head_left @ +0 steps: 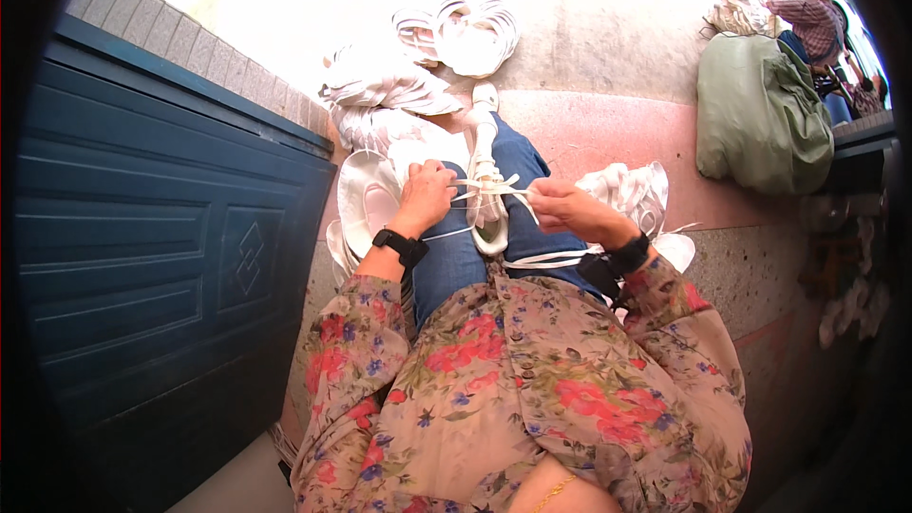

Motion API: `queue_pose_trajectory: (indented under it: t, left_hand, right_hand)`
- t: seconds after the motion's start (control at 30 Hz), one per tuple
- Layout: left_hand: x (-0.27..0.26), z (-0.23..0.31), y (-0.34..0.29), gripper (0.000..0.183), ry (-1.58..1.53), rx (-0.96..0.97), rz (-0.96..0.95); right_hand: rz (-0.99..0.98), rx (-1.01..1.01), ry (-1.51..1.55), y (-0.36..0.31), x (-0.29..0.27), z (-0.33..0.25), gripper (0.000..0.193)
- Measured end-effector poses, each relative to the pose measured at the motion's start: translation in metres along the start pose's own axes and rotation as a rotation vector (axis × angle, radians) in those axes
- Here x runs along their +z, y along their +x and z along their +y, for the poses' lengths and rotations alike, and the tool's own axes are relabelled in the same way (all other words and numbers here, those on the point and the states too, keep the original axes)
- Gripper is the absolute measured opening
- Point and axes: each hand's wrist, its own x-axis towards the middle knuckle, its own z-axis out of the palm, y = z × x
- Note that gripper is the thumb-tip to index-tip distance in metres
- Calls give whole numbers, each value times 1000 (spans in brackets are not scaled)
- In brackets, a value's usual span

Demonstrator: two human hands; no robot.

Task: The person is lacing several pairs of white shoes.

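A white shoe (490, 240) lies in my lap between my jean-clad thighs. A pale lace (515, 191) crosses it in loops, looking like a loose bow or knot. My left hand (429, 195) pinches the lace on the left side of the shoe. On the right side, my right hand (573, 209) is closed on the other part of the lace and holds it out taut. Further white cord (546, 259) runs across my right thigh. Both wrists wear black bands. Finer crossings of the lace are too small to make out.
White shoe-like pieces (385, 85) are heaped beyond my left knee, with looped white bundles (475, 33) farther off. More white pieces (622, 192) lie by my right thigh. A blue panelled door (142, 256) stands at left. A full green sack (755, 114) and another person (815, 24) are at far right.
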Motion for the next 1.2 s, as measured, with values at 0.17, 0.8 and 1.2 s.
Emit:
queue_pose_trajectory:
  t: [0.17,0.8,1.2]
  left_hand:
    - [-11,-2,17,14,-533,-374,-421]
    - [6,13,8,21,-430,-245,-27]
    - [19,25,-2,17,-689,-430,-198]
  right_hand:
    - [30,-248,223,-47,6,-32,18]
    - [62,-422,227,-65,43,-65,17]
    - [-153,-502,597,-91,61,-96,16]
